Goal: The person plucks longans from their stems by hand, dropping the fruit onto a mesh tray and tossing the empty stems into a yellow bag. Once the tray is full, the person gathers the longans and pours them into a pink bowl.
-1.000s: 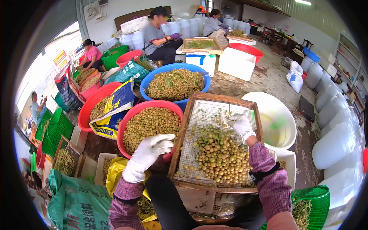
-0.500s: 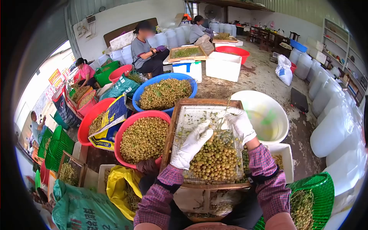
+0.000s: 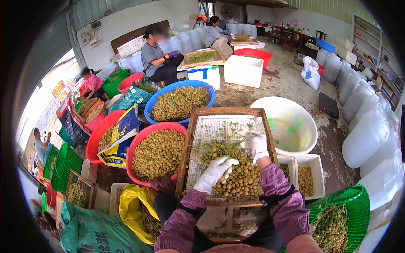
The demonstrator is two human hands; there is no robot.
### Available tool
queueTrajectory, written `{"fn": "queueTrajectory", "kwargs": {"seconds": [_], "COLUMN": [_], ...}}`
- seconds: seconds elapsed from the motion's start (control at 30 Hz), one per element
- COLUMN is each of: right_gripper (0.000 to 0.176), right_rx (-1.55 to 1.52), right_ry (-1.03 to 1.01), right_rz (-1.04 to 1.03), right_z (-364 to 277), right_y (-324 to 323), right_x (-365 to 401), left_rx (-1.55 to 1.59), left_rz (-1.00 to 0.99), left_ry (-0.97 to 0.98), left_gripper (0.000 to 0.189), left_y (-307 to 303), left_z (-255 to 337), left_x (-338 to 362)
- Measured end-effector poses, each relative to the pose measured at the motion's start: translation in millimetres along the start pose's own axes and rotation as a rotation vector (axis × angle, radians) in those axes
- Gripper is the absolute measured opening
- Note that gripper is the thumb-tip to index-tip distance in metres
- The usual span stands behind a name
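The left hand [image 3: 215,173] and right hand [image 3: 256,145] curl their fingers partway over fruit [image 3: 240,179] on the wire-mesh screen [image 3: 213,122]. Any grip is hidden.

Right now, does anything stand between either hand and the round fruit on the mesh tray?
Nothing visible does. The left hand is at the left side of the fruit, the right hand at its upper right; both are inside the wooden rim.
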State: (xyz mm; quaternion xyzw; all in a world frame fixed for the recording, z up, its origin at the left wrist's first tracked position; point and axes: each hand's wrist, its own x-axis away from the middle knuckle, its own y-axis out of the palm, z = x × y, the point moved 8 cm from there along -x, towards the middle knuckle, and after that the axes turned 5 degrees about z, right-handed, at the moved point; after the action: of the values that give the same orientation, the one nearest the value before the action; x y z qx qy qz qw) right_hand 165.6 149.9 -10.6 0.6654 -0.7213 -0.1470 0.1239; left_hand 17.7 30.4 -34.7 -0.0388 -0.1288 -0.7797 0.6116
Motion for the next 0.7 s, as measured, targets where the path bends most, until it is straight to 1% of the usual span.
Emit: {"fn": "queueTrajectory", "kwargs": {"seconds": [0.03, 0.07, 0.1, 0.17, 0.2, 0.27, 0.3, 0.33, 0.37, 0.4, 0.43, 0.47, 0.5, 0.53, 0.57, 0.6, 0.63, 0.7], "right_gripper": [0.016, 0.014, 0.013, 0.012, 0.012, 0.013, 0.012, 0.012, 0.012, 0.01, 0.011, 0.012, 0.013, 0.013, 0.014, 0.015, 0.016, 0.017], "right_rx": [-0.065, -0.055, 0.082, 0.033, 0.092, 0.219, 0.301, 0.38, 0.457, 0.397, 0.387, 0.377, 0.366, 0.44, 0.598, 0.466, 0.334, 0.094], "right_ry": [0.006, 0.03, 0.04, 0.032, -0.031, -0.146, -0.228, -0.309, -0.391, -0.274, -0.198, -0.126, -0.057, 0.062, 0.201, 0.343, 0.485, 0.65], "right_rz": [-0.001, 0.074, 0.085, 0.085, 0.049, -0.031, -0.024, -0.018, -0.011, -0.074, -0.038, -0.002, 0.031, 0.076, 0.144, 0.137, 0.13, 0.077], "right_z": [-2, -1, -7, -13, -15, -4, -4, -1, 2, -7, 4, 16, 26, 22, 25, 42, 65, 115], "right_y": [-7, -18, -22, -24, -25, -29, -26, -21, -15, 0, -5, -9, -12, -8, -4, -4, -7, -19], "right_x": [-4, -9, -12, -11, -17, -33, -34, -34, -33, -17, -20, -21, -22, -7, 5, 10, 14, 4], "left_rx": [-0.03, -0.026, -0.016, 0.003, -0.073, -0.347, -0.485, -0.413, -0.416, -0.419, -0.419, -0.423, -0.239, -0.035, 0.17, 0.315, 0.349, 0.417], "left_rz": [0.036, 0.065, 0.12, 0.226, 0.226, 0.221, 0.22, 0.218, 0.28, 0.341, 0.403, 0.443, 0.511, 0.577, 0.639, 0.67, 0.761, 0.943], "left_ry": [-0.047, -0.05, -0.055, -0.064, -0.047, 0.271, 0.429, 0.293, 0.275, 0.258, 0.242, 0.311, 0.267, 0.236, 0.2, 0.187, 0.161, 0.106], "left_gripper": [0.029, 0.027, 0.027, 0.025, 0.025, 0.025, 0.025, 0.025, 0.025, 0.024, 0.024, 0.026, 0.019, 0.017, 0.016, 0.012, 0.01, 0.01], "left_y": [-6, -13, -20, -34, -38, -37, -31, -36, -46, -52, -62, -80, -98, -113, -128, -142, -151, -166], "left_z": [-11, -18, -23, -31, -28, -14, 0, -7, -4, 10, 17, 11, 4, 0, -5, -9, -13, -22], "left_x": [0, 0, -1, -4, -4, -11, -7, -8, -6, 2, 8, 4, 3, 5, 9, 8, 12, 23]}}
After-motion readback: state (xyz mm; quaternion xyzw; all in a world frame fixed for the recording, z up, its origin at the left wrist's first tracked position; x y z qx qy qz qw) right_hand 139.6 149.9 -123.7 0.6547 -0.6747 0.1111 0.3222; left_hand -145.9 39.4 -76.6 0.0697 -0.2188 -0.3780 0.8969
